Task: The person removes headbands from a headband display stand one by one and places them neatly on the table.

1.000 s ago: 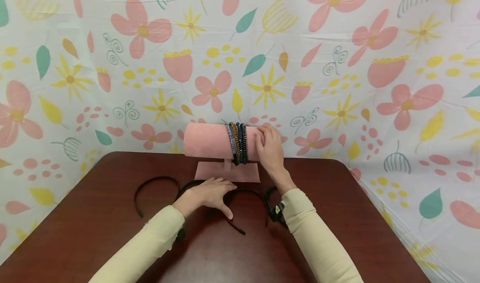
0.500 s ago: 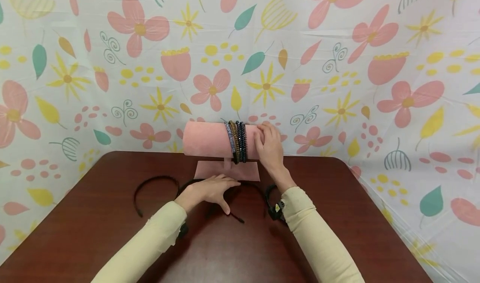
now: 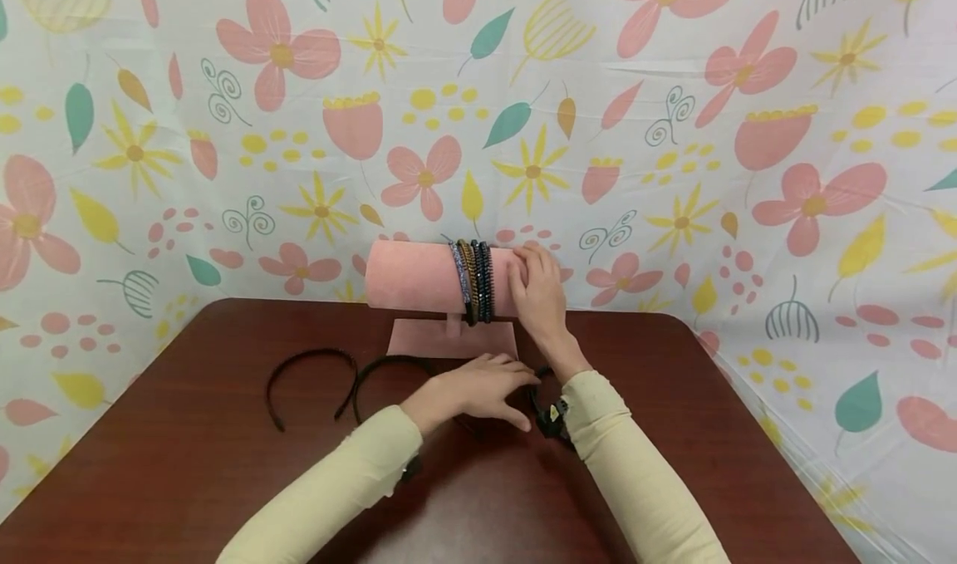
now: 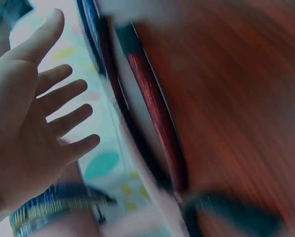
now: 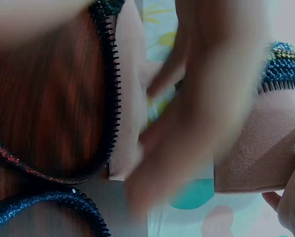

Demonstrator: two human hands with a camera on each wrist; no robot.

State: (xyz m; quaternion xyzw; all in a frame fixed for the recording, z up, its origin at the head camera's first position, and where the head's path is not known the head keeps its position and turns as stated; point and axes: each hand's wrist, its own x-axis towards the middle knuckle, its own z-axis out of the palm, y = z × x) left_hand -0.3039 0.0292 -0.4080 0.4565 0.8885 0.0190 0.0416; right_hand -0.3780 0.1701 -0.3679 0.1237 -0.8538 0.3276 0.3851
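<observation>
My right hand (image 3: 542, 298) grips the right end of a pink padded roll stand (image 3: 414, 277), thumb in front and fingers over the top. Around the roll's middle hang several headbands (image 3: 473, 283), silvery, gold and dark blue. Low over the table, my left hand (image 3: 486, 391) spreads its fingers and holds nothing; it hides part of a headband below. In the left wrist view this hand (image 4: 34, 123) is palm-side, beside a dark red headband (image 4: 155, 113). A toothed headband (image 5: 114, 98) lies along the stand's base in the right wrist view, where the left hand is a blur.
Two dark headbands lie left of my left hand, an outer one (image 3: 275, 381) and an inner one (image 3: 374, 367). By my right wrist is another headband (image 3: 534, 394). The brown table (image 3: 172, 464) ends at a flowered cloth (image 3: 478, 115) behind the stand.
My left hand has moved right across the headbands, toward my right wrist, uncovering more of the inner left headband. The right hand stays on the roll.
</observation>
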